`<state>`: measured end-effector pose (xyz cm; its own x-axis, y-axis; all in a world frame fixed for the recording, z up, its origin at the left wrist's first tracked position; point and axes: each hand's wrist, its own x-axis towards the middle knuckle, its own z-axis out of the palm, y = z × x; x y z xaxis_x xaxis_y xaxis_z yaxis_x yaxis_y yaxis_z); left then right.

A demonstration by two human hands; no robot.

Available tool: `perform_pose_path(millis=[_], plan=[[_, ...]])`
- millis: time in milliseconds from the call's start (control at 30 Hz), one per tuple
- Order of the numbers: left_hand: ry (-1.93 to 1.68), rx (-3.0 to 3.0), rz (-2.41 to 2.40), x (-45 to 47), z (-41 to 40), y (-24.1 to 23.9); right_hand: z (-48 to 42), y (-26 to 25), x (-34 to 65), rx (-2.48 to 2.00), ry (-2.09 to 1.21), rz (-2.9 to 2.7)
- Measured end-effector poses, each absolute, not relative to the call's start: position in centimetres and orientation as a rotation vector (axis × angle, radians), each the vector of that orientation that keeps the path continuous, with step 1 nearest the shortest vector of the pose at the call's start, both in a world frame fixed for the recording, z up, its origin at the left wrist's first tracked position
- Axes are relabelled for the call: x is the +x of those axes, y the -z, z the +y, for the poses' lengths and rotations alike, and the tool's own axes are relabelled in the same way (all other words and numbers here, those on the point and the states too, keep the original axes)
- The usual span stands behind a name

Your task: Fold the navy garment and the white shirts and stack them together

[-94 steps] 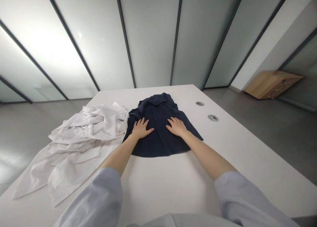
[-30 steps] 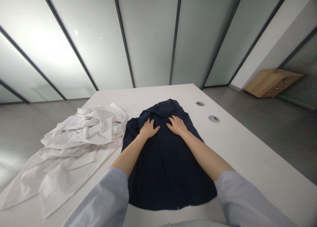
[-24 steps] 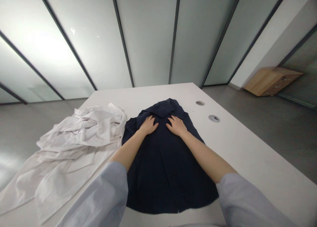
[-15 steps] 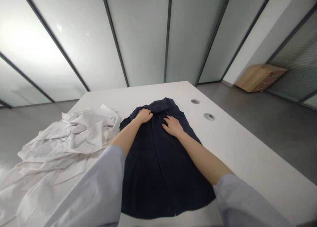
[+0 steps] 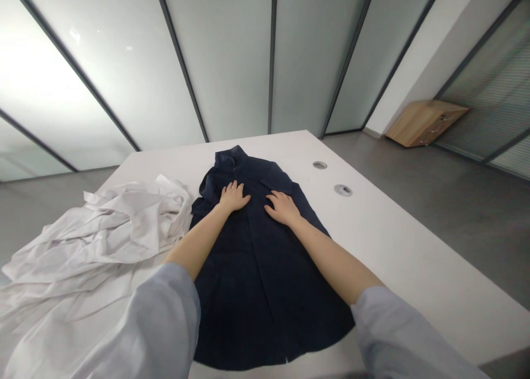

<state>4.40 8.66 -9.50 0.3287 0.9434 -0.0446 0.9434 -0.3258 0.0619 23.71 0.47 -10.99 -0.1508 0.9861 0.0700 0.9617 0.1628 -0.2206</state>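
Note:
A dark navy shirt [image 5: 256, 274] lies spread on the white table, its hem toward me and its collar [image 5: 227, 157] at the far end. My left hand [image 5: 234, 197] rests on the upper left of the shirt, fingers spread. On the upper right, my right hand [image 5: 283, 207] lies flat with its fingers stretched out. Neither hand grips the cloth. The left side of the shirt near the shoulder is bunched in folds.
A heap of crumpled white cloth [image 5: 111, 235] lies left of the shirt. Two round cable holes, one with a grey cover [image 5: 343, 190], sit in the white table [image 5: 397, 257] at right. Beyond are frosted glass panels and a wooden cabinet [image 5: 422, 122] on the floor.
The collar part, folded down before, now lies up and away from me. My left hand has let go of the cloth and opened. The view has shifted slightly.

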Motion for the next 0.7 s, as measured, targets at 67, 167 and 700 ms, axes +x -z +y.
perform_pose_path(millis=[67,167,700], plan=[[0.011,2.464,1.782,4.6,6.7,10.3,0.5,11.1,23.6,-1.924,-0.177,-2.248],[-0.027,2.483,1.761,3.5,5.0,11.2,0.6,11.2,23.5,-1.976,-0.165,-2.245],[-0.192,2.530,1.734,0.8,2.5,11.1,1.1,11.9,23.7,-2.075,-0.076,-2.245]])
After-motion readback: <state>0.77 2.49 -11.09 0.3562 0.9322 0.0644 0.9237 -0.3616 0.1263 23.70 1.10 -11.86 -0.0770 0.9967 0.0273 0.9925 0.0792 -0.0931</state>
